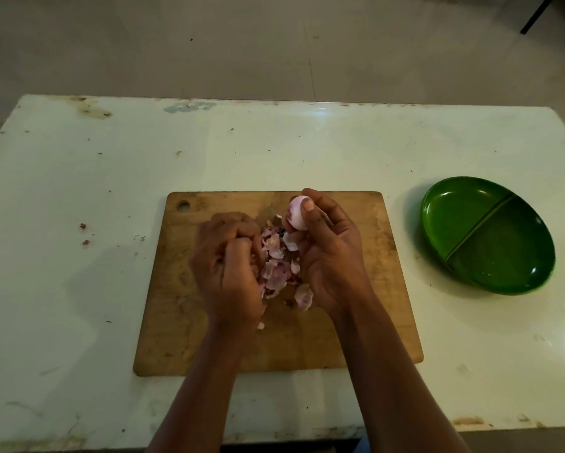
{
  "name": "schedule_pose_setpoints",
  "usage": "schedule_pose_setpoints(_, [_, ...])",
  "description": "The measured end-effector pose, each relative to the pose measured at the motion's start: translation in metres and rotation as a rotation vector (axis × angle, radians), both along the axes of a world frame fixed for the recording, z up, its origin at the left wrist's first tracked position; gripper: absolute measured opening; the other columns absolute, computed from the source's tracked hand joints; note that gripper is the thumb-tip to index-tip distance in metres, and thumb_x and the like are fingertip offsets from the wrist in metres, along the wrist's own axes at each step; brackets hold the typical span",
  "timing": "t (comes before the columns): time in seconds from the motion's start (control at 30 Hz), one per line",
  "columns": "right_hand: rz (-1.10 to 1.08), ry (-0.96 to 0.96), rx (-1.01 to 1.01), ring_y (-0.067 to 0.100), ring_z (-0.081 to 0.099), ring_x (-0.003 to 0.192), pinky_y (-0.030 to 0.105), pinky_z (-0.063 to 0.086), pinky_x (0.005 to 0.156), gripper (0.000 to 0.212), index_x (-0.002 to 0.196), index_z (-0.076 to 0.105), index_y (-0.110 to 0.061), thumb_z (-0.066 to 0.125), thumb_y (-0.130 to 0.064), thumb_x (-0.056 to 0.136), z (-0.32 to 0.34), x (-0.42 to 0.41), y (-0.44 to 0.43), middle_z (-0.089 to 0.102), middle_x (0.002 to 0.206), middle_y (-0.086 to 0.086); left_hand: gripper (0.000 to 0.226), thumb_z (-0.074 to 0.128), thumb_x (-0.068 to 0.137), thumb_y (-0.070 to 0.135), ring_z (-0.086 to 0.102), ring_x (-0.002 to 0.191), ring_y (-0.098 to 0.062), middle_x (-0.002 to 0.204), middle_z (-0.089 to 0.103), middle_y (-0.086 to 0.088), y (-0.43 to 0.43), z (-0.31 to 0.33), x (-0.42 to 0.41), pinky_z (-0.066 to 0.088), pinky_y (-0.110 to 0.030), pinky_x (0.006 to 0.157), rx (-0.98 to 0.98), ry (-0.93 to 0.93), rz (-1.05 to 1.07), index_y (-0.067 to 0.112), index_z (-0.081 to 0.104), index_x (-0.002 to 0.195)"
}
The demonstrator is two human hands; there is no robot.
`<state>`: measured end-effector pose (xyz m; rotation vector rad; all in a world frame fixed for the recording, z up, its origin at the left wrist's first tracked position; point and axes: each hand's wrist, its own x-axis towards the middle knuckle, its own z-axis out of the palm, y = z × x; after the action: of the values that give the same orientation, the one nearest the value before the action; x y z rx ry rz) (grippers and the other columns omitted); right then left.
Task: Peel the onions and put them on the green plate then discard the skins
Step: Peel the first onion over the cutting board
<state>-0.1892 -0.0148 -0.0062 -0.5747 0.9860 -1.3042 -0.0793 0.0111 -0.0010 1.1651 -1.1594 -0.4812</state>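
A small pale pink peeled onion (296, 215) sits at the fingertips of my right hand (330, 253), held above the wooden cutting board (209, 348). My left hand (228, 259) is curled with its fingers closed beside a pile of pink onion skins (277, 273) in the middle of the board; whether it holds some skins is hidden. The green plate (464, 220), oval with a divider and two compartments, stands empty on the table to the right of the board.
The white table (78, 191) is stained, with a few skin crumbs (84, 235) left of the board. Its far edge meets a beige floor. A dark leg (536, 14) shows at the top right.
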Motion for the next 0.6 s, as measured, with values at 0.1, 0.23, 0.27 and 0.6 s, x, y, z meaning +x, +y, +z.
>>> schedule_pose_setpoints(0.1, [-0.031, -0.034, 0.000, 0.016, 0.066, 0.085, 0.031, 0.056, 0.078, 0.039, 0.107, 0.065, -0.011, 0.070, -0.025, 0.071, 0.0000, -0.0019, -0.0007, 0.071, 0.094, 0.001, 0.022, 0.033, 0.084, 0.018, 0.046, 0.053, -0.020, 0.055, 0.047, -0.004, 0.0009, 0.0021, -0.0005, 0.039, -0.024, 0.053, 0.046, 0.185, 0.009, 0.016, 0.048, 0.067])
schedule_pose_setpoints(0.23, [-0.052, -0.051, 0.021, 0.016, 0.067, 0.085, 0.027, 0.057, 0.073, 0.038, 0.104, 0.066, -0.013, 0.070, -0.025, 0.069, 0.0012, 0.0000, -0.0016, 0.071, 0.094, 0.001, 0.040, 0.033, 0.102, 0.020, 0.041, 0.041, -0.009, 0.049, 0.045, 0.000, 0.0003, -0.0011, -0.0045, 0.034, -0.013, 0.044, 0.181, 0.149, 0.077, 0.009, 0.046, 0.066])
schedule_pose_setpoints(0.27, [-0.056, -0.068, 0.038, 0.015, 0.068, 0.084, 0.026, 0.057, 0.071, 0.036, 0.104, 0.066, -0.011, 0.069, -0.025, 0.071, 0.0020, 0.0009, -0.0019, 0.071, 0.095, 0.002, 0.039, 0.032, 0.102, 0.021, 0.042, 0.041, -0.008, 0.049, 0.045, 0.002, 0.0003, -0.0020, -0.0046, 0.032, -0.013, 0.043, 0.206, 0.122, 0.091, 0.013, 0.046, 0.067])
schedule_pose_setpoints(0.6, [-0.025, -0.219, 0.161, 0.025, 0.071, 0.084, 0.027, 0.060, 0.068, 0.023, 0.096, 0.064, -0.005, 0.046, -0.018, 0.099, 0.0073, 0.0038, 0.0016, 0.072, 0.092, 0.016, 0.023, 0.045, 0.097, 0.028, 0.064, 0.098, -0.017, 0.096, 0.068, -0.006, -0.0014, -0.0001, 0.0021, 0.053, -0.033, 0.083, 0.178, -0.139, 0.181, 0.017, 0.064, 0.099])
